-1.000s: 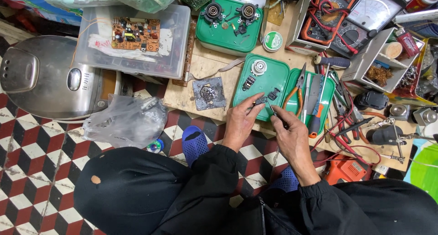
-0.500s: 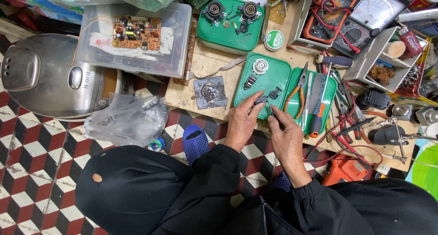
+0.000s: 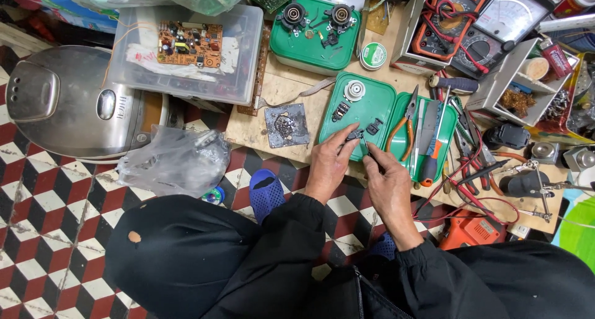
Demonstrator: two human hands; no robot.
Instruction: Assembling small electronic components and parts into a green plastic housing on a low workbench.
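Head view: your left hand (image 3: pixel 327 164) pinches a small black part (image 3: pixel 354 135) over the green tray (image 3: pixel 378 102); your right hand (image 3: pixel 387 181) grips a thin tool, tip at the part. Risk: a slip could flick it among the pliers (image 3: pixel 406 117).

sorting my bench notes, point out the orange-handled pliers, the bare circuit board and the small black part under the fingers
orange-handled pliers (image 3: pixel 404 126), head view, on the pivot.
bare circuit board (image 3: pixel 189 44), head view, middle of the board.
small black part (image 3: pixel 355 135), head view, on its body.
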